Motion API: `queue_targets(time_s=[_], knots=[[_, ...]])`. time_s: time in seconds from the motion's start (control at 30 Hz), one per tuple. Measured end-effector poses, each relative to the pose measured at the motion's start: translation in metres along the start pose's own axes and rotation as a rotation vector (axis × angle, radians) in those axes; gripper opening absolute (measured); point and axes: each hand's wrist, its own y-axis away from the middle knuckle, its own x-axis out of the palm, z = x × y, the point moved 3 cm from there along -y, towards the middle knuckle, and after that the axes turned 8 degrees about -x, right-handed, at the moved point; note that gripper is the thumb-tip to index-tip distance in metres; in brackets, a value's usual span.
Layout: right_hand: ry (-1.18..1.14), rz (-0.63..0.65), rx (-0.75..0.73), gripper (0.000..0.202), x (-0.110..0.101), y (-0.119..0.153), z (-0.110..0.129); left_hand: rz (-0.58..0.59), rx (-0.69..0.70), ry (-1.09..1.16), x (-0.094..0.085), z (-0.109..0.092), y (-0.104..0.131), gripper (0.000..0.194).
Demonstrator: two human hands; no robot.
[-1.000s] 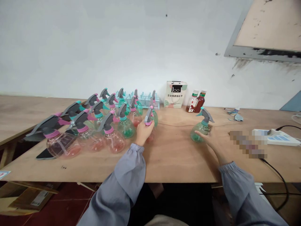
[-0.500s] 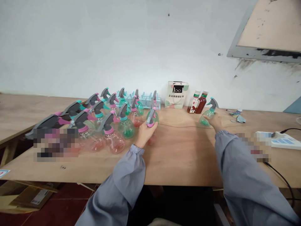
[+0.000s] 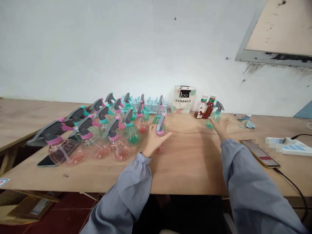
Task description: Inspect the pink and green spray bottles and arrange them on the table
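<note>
Trigger spray bottles [image 3: 120, 151] stand on the plywood table [image 3: 187, 169], about sixteen by count: fifteen left, one right. The step in hand looks like letting two go: the left hand [image 3: 157, 139] is open around a near pink-collared bottle [image 3: 160, 125], the right hand [image 3: 220, 124] spread beside the far green bottle [image 3: 215, 115], contact unclear; next seems to call for withdrawing without tipping either. Beyond are one paper bag [image 3: 184, 101] and two red-brown bottles [image 3: 208, 110].

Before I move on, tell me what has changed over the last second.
The right hand moved a green spray bottle back toward the wall, near the two red-brown bottles, and has opened, apparently letting go. The left hand has opened too, loosening around a pink spray bottle. The paper bag and red-brown bottles stayed put.
</note>
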Motion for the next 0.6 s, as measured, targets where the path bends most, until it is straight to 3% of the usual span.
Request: queue_targets(time_s=[0.07, 0.13, 0.27, 0.33, 0.4, 0.47, 0.53, 0.6], knots=[[0.001, -0.109, 0.023, 0.112, -0.004, 0.022, 0.021, 0.025, 0.029, -0.012, 0.006, 0.002, 0.004, 0.061], [-0.130, -0.032, -0.055, 0.100, 0.000, 0.048, 0.050, 0.066, 0.031, -0.027, 0.014, 0.004, 0.009, 0.070], [-0.480, 0.509, -0.212, 0.091, 0.023, 0.109, 0.116, 0.075, -0.010, -0.025, 0.031, 0.002, 0.024, 0.070], [-0.581, 0.637, -0.241, 0.096, 0.030, 0.133, 0.148, 0.086, -0.022, -0.051, 0.040, 0.000, 0.036, 0.075], [-0.652, 0.659, -0.240, 0.088, 0.036, 0.146, 0.176, 0.142, -0.002, -0.117, 0.050, -0.002, 0.048, 0.086], [-0.697, 0.638, -0.201, 0.066, 0.040, 0.148, 0.195, 0.202, 0.035, -0.190, 0.058, -0.004, 0.058, 0.099], [-0.719, 0.598, -0.144, 0.049, 0.042, 0.145, 0.203, 0.247, 0.064, -0.236, 0.062, -0.005, 0.065, 0.105], [-0.733, 0.574, -0.098, 0.045, 0.042, 0.139, 0.203, 0.286, 0.080, -0.252, 0.062, -0.006, 0.067, 0.106]])
